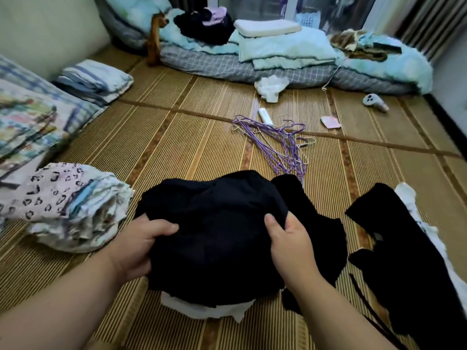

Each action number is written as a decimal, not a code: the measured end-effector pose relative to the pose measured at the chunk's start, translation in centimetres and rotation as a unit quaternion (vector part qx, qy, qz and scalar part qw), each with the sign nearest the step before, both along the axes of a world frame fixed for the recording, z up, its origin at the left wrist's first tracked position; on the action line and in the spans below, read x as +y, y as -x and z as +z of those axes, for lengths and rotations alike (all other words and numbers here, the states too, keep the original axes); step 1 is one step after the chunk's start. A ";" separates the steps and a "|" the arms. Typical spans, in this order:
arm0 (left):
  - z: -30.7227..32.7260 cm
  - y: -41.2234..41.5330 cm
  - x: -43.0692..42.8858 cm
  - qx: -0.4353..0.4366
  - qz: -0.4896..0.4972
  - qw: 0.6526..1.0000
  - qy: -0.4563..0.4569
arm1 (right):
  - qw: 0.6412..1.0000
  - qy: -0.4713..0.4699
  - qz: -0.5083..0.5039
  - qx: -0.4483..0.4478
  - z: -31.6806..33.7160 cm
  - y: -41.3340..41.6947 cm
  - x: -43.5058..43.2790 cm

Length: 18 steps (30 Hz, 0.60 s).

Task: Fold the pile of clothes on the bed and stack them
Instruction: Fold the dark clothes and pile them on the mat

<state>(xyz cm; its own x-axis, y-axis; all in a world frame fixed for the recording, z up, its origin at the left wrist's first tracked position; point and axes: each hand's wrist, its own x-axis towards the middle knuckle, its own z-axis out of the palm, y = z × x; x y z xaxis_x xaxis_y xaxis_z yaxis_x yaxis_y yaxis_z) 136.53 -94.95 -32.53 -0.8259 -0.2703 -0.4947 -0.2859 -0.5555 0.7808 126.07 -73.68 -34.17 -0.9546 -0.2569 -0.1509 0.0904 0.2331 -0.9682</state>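
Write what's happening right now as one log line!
folding | left hand: grips black garment | right hand: grips black garment | folded stack: to its left

Bare mat ahead; hangers beyond.

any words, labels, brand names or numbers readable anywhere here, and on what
No text can be read.
Black marks on the patterned garment: a print, not legible letters.
The pink card on the mat: too blurred.
The white remote: too small to tell.
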 end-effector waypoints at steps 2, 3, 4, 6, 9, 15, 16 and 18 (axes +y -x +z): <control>0.8 0.8 1.1 0.008 -0.009 1.000 0.008 | 1.000 0.014 -0.002 -0.015 0.0 0.1 1.2; 1.2 1.1 1.4 0.014 -0.008 1.000 0.011 | 0.999 0.026 -0.006 -0.028 -0.2 0.2 1.6; 1.5 1.5 1.7 0.021 -0.009 1.000 0.015 | 0.998 0.036 -0.011 -0.043 -0.3 0.2 2.1; 2.4 2.0 2.1 0.041 -0.020 0.999 0.025 | 0.996 0.054 -0.013 -0.068 -0.5 0.2 2.6; 3.6 2.7 1.6 0.060 -0.038 0.996 0.047 | 0.993 0.085 -0.009 -0.083 -0.5 0.4 2.3; -0.6 2.2 -1.4 -0.028 -0.043 0.996 0.074 | 0.995 0.014 0.019 -0.094 -2.8 0.7 0.9; -2.5 1.6 -1.6 -0.069 -0.053 0.992 0.090 | 0.994 -0.032 0.030 -0.102 -3.9 0.5 0.8; -6.1 0.5 -1.6 -0.152 -0.086 0.976 0.131 | 0.982 -0.144 0.062 -0.109 -6.1 0.0 0.9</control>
